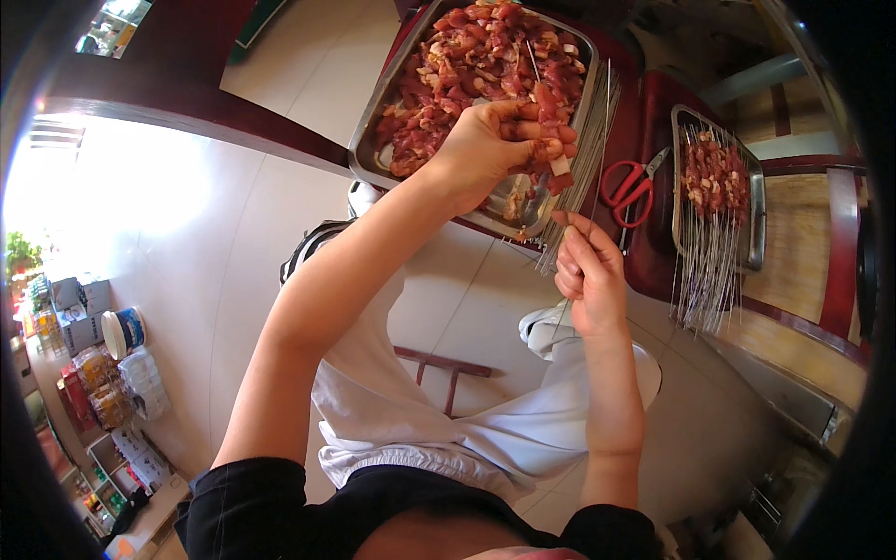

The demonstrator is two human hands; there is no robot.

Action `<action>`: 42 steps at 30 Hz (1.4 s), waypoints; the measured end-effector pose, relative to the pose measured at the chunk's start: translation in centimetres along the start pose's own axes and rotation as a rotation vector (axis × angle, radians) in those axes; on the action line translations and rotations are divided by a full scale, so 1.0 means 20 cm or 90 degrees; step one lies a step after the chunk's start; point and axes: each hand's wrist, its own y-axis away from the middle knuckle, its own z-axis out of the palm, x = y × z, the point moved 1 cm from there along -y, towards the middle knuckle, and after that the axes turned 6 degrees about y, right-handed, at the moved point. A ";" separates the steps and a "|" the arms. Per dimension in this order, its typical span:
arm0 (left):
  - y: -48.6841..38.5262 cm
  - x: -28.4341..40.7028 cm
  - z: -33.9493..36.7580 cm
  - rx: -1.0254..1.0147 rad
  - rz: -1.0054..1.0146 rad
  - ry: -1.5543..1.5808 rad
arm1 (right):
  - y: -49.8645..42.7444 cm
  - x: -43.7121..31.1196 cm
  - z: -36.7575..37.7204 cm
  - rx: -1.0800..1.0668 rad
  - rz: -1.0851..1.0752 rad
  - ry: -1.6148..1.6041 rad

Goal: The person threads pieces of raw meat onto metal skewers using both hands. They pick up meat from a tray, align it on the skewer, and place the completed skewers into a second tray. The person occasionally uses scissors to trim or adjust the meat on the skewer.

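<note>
Over the near right part of a metal tray (364, 150) heaped with raw meat pieces (448, 84), my left hand (514, 136) grips several pieces of raw meat (556, 105), with a pale cube among them. A thin metal skewer tip (533, 61) shows at the upper end of that meat. Lower and to the right, my right hand (588, 269) pinches another long thin metal skewer (603, 140), which points upward and carries no meat on its visible part. Many bare skewers (577, 178) lie along the tray's right side.
Red-handled scissors (633, 192) lie on a dark red seat (647, 259). Farther right, a smaller metal tray (756, 245) holds loaded meat skewers (714, 175), their bare ends overhanging its near edge. A dark red wooden bar (280, 136) runs left of the big tray. Packages (91, 385) stand far left.
</note>
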 end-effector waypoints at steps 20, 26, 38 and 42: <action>-0.08 0.00 -0.16 0.070 0.155 -0.444 | 0.07 -0.48 -0.89 0.856 -0.143 1.059; -0.07 0.12 -0.30 0.250 0.331 -0.793 | 0.05 -0.40 -0.63 0.735 -0.508 1.025; -0.11 0.17 -0.40 0.216 0.208 -1.096 | -0.03 0.06 -0.10 0.141 -0.148 0.385; -0.13 0.10 -0.34 0.116 0.186 -1.238 | -0.03 0.03 -0.10 0.142 -0.148 0.374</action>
